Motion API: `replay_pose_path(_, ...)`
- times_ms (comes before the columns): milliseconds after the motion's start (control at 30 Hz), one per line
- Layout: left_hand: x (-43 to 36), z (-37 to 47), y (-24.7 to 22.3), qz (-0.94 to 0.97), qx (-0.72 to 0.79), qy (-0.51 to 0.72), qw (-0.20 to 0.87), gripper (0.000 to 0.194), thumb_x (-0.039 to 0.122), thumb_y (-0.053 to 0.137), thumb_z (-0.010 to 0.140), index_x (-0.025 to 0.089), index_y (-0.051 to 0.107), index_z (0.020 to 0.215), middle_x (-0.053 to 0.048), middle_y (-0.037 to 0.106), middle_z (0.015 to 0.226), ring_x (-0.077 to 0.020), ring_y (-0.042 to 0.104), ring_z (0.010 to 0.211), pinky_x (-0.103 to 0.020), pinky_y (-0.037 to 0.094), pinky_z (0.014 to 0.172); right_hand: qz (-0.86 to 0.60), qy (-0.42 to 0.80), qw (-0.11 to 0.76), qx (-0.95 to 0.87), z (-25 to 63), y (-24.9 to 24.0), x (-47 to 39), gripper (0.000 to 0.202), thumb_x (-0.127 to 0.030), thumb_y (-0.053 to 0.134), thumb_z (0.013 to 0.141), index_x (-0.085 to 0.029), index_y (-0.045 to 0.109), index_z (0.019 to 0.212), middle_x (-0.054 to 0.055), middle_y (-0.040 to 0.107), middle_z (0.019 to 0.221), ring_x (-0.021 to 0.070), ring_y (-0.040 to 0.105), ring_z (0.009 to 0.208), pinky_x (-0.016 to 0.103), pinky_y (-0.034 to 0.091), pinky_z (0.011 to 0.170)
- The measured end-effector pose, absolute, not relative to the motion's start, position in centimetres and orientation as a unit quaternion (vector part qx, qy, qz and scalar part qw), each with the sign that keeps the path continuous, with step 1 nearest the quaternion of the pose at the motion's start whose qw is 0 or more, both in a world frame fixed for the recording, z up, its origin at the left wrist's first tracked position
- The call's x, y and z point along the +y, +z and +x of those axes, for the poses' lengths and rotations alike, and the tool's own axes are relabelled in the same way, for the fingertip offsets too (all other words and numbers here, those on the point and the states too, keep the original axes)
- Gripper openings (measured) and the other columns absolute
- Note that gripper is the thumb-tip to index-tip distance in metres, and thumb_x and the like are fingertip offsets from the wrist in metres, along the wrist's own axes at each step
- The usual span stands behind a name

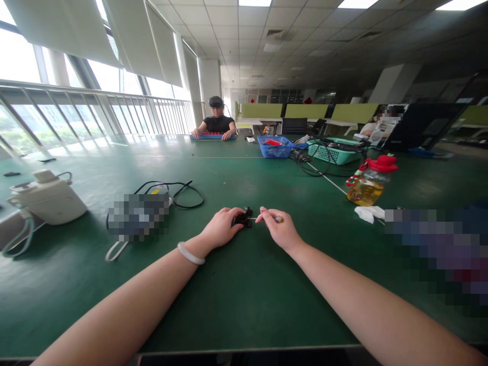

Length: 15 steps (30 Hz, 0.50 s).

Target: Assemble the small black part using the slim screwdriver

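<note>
One black part [248, 224] is held in the fingers of the left hand [222, 226]; right of that part, the right hand [284, 229] pinches a thin-shafted tool [279, 219] between its fingers.

Looks like an open-plan office. Has yellow-green partitions [267, 110] lined up at the far side, with white desks [249, 122] and a dark chair [294, 125] before them. Shows a tiled ceiling [221, 23] overhead, set with flat light panels [357, 3] and air vents [275, 34]. Runs on the left along big windows [17, 48] with pale blinds [133, 48] and a metal railing [38, 87]. Holds, near, a broad green counter [244, 295].
</note>
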<state>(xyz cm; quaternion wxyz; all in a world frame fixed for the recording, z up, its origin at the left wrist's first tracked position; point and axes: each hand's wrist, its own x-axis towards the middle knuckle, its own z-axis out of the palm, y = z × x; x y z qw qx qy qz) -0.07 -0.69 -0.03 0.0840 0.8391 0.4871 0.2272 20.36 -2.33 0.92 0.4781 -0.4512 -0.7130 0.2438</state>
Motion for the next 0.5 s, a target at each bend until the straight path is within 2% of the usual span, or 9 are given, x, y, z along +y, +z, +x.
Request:
replay_pose_path(167, -0.4, -0.1, -0.3, 0.838, 0.489, 0.228, 0.085, 0.035, 0.032, 0.060, 0.082, 0.023, 0.057, 0.116, -0.006, 0.064, 0.112, -0.0250, 0.056, 0.107, -0.039, 0.044, 0.096, -0.428, 0.212, 0.490, -0.730, 20.3, 1.3, -2.8, 0.046, -0.042, 0.044, 0.092, -0.019, 0.067, 0.059, 0.000, 0.059, 0.058, 0.0129, 0.054, 0.058, 0.025, 0.038, 0.062)
replay_pose_path(500, -0.1, -0.2, -0.5, 0.836, 0.489, 0.234, 0.087, 0.038, 0.029, 0.066, 0.078, 0.021, 0.058, 0.115, -0.007, 0.065, 0.109, -0.0256, 0.056, 0.106, -0.039, 0.045, 0.095, -0.374, 0.196, 0.442, -0.791, 20.1, 1.6, -3.5, 0.044, -0.038, 0.043, 0.093, -0.019, 0.066, 0.060, 0.001, 0.059, 0.060, 0.0130, 0.055, 0.060, 0.026, 0.039, 0.064)
